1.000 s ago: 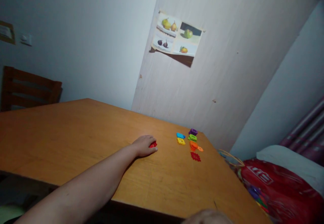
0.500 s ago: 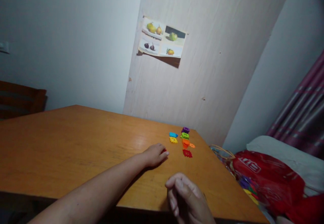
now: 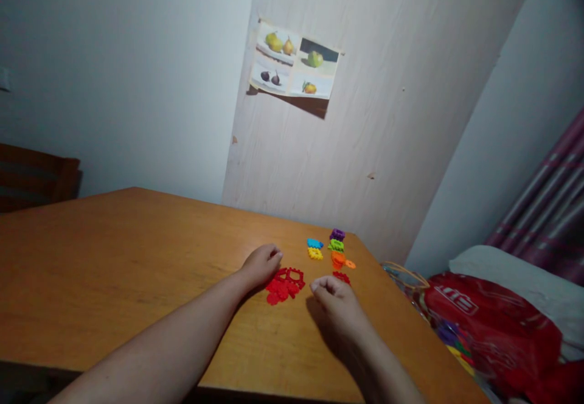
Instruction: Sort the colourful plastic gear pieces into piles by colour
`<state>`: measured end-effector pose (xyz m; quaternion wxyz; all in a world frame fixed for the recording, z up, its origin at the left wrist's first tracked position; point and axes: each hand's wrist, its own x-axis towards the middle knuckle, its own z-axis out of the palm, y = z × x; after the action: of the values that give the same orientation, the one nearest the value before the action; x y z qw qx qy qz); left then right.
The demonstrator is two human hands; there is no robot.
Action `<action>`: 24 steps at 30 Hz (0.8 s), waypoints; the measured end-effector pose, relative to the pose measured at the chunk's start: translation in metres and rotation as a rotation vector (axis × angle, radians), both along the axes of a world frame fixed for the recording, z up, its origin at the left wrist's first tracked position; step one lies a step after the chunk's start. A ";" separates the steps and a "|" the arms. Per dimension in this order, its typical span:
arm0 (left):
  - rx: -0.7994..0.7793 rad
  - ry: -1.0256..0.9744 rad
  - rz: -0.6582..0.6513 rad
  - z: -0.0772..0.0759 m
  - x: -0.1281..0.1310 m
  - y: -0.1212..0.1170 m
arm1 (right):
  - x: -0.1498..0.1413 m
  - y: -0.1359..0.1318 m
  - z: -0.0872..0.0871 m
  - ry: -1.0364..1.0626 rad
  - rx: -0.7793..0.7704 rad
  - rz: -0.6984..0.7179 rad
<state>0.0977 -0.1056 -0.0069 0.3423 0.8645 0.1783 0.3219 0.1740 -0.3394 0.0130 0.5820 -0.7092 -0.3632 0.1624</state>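
A loose heap of red plastic building pieces (image 3: 287,285) lies on the table, some of them open frames with toothed edges. At its upper left edge is my left hand (image 3: 262,264), fingers curled in; whatever they hold, if anything, is hidden. My right hand (image 3: 336,300) is over the table just right of the heap, its thumb and fingers pressed together, and I cannot make out anything between them. Behind it shows part of another red toothed stack (image 3: 342,277).
Farther back lie stacks of pieces: blue (image 3: 314,243), yellow (image 3: 314,254), purple (image 3: 337,234), green (image 3: 336,246) and orange (image 3: 338,260). The wooden table (image 3: 150,252) ends at the right beside a red bag (image 3: 488,325). A wall stands behind the table.
My left hand has drawn back left, uncovering the red heap. My right hand has moved forward from the near edge, now partly in front of the red stack.
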 end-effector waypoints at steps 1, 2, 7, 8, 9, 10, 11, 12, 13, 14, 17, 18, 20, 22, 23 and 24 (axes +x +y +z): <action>0.035 0.025 -0.027 -0.001 -0.001 -0.002 | 0.010 0.010 -0.002 -0.068 -0.047 -0.005; 0.077 0.047 -0.050 -0.001 -0.002 -0.005 | 0.019 0.019 -0.004 -0.154 -0.106 -0.006; 0.268 0.185 -0.091 0.004 -0.005 -0.018 | 0.049 0.056 0.000 -0.527 -0.408 -0.039; 0.296 0.214 -0.101 0.005 -0.005 -0.019 | 0.052 0.060 0.002 -0.547 -0.447 -0.028; 0.318 0.236 -0.110 0.006 -0.006 -0.020 | 0.053 0.064 0.003 -0.558 -0.477 -0.012; 0.332 0.250 -0.118 0.006 -0.007 -0.021 | 0.053 0.066 0.004 -0.568 -0.499 0.002; 0.338 0.257 -0.122 0.005 -0.007 -0.021 | 0.052 0.068 0.003 -0.577 -0.515 0.012; 0.339 0.261 -0.121 0.005 -0.008 -0.022 | 0.052 0.070 0.003 -0.585 -0.524 0.017; 0.339 0.262 -0.121 0.005 -0.008 -0.022 | 0.051 0.071 0.001 -0.591 -0.527 0.018; 0.340 0.261 -0.122 0.005 -0.008 -0.022 | 0.051 0.072 -0.001 -0.595 -0.526 0.018; 0.344 0.260 -0.133 0.005 -0.008 -0.023 | 0.052 0.073 -0.005 -0.604 -0.515 0.022; 0.343 0.261 -0.135 0.005 -0.008 -0.023 | 0.053 0.073 -0.007 -0.601 -0.512 0.020; 0.340 0.267 -0.131 0.006 -0.008 -0.024 | 0.055 0.073 -0.008 -0.585 -0.504 0.018; 0.341 0.278 -0.129 0.007 -0.008 -0.024 | 0.057 0.072 -0.010 -0.566 -0.481 0.013; 0.342 0.284 -0.128 0.007 -0.008 -0.024 | 0.059 0.072 -0.011 -0.564 -0.464 0.009; 0.343 0.286 -0.126 0.007 -0.008 -0.024 | 0.060 0.072 -0.012 -0.567 -0.447 0.003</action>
<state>0.0895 -0.1296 0.0002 0.1810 0.9563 0.1134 0.1998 0.2344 -0.2673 0.0006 0.2884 -0.8354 -0.4667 0.0355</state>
